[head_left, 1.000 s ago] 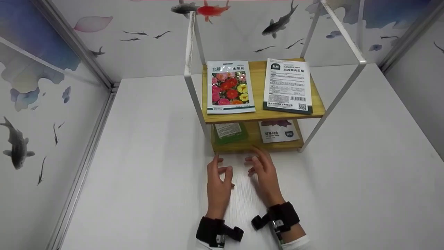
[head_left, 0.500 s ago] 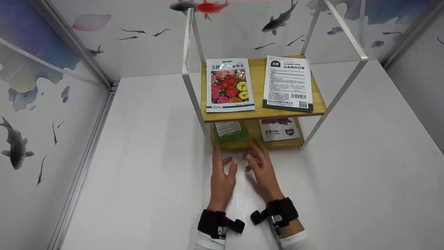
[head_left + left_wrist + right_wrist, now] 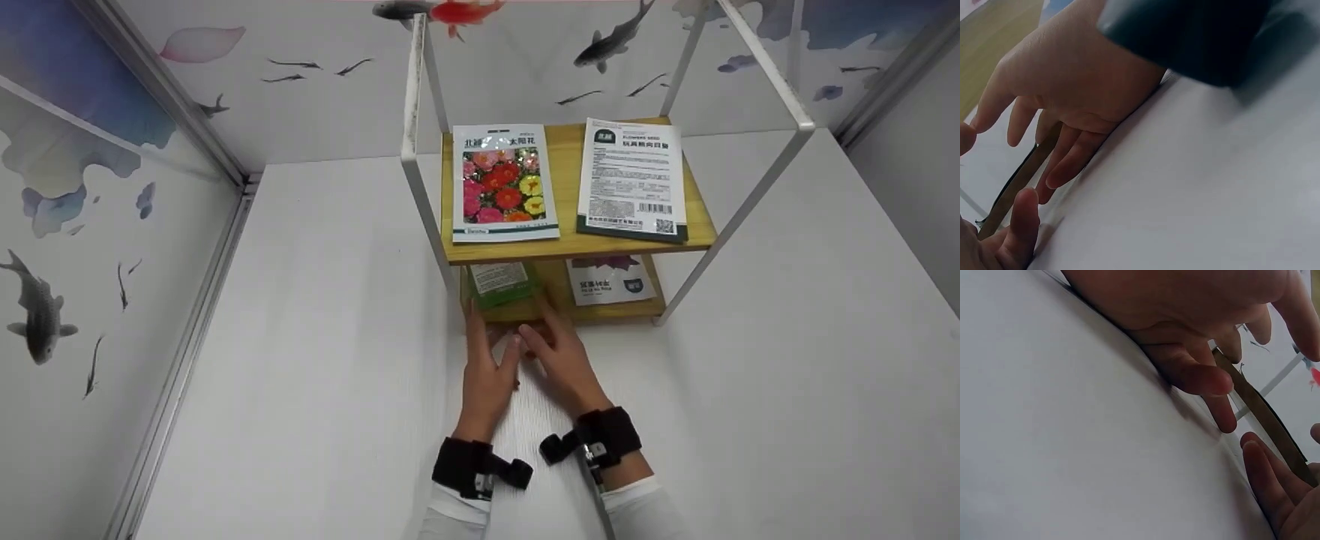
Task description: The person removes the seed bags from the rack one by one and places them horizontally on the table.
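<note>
Green packet (image 3: 501,283) lies flat on the left side of the lower board (image 3: 622,312) of a small rack, its near edge pointing toward the person. That edge runs a little askew, the right end set farther back than the left. The upper board (image 3: 568,187) covers the far part, so I cannot tell which way its long axis runs; the part in sight, with a pale printed label, is wider than it is deep.

2 bare hands flank it. The left hand (image 3: 487,382) has its index finger stretched out at the packet's near left corner, and the right hand (image 3: 566,365) has its own by the near right corner. Whether either fingertip touches the packet, I can't say. Neither hand grasps anything: the fingers are loose and apart, and the 2 thumbs sit close together just in front of the board, low over the white table (image 3: 330,337).

To the right on that same board rests a white packet (image 3: 609,283), its lettering upside down to me. On top lie 2 more, well apart: a flower packet (image 3: 506,184) at left, and at right a text-covered packet (image 3: 634,180). Each wrist wears a black strap (image 3: 461,463).
</note>
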Tool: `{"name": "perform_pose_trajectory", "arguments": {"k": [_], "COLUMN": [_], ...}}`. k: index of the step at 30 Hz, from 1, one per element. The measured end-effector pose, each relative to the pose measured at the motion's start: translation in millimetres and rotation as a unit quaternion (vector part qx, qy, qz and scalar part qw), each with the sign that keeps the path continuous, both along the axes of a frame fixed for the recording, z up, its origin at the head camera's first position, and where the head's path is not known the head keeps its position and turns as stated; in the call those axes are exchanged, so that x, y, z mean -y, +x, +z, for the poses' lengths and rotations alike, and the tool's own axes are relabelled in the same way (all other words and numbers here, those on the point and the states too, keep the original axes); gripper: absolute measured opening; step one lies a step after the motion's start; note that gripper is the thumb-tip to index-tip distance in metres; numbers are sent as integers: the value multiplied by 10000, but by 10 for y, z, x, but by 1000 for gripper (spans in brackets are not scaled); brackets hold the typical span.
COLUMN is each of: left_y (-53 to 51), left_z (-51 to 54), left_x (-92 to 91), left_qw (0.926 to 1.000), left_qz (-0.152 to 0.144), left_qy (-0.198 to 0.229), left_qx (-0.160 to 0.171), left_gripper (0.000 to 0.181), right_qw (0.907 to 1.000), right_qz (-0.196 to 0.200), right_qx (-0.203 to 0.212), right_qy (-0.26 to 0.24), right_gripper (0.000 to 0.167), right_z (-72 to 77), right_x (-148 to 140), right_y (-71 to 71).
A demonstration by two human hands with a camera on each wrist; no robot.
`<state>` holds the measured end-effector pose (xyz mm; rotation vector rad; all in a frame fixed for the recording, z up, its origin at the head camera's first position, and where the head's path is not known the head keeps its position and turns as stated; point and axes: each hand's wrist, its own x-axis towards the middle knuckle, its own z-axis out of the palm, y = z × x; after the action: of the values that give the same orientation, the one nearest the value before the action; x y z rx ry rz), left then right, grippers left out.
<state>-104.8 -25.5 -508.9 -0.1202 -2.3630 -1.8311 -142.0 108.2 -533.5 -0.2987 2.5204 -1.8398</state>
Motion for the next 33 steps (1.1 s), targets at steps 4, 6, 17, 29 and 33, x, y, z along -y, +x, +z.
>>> {"name": "perform_pose_trajectory", "arguments": {"k": [4, 6, 17, 29, 33], "left_y": [-68, -76, 32, 59, 8], "left_z": [-130, -100, 136, 126, 7], "left_x": [25, 42, -2, -5, -6], "left_qw": [9999, 9999, 9999, 9995, 9985], "left_qz": [39, 39, 37, -12, -98], "left_qy": [-40, -23, -17, 198, 462], "left_qx": [155, 159, 91, 232, 283], "left_gripper": [76, 75, 72, 70, 71], "right_qw": [9992, 9994, 9988, 9991, 9993], "right_qz": [-88, -82, -205, -129, -125], "right_qx": [60, 148, 260, 329, 315], "right_qy": [388, 296, 356, 218, 155], "right_gripper": [65, 65, 67, 64, 63], "right_z": [4, 61, 16, -28, -25], "right_x": [19, 53, 35, 4, -25], "right_y": [-13, -10, -14, 31, 50]}}
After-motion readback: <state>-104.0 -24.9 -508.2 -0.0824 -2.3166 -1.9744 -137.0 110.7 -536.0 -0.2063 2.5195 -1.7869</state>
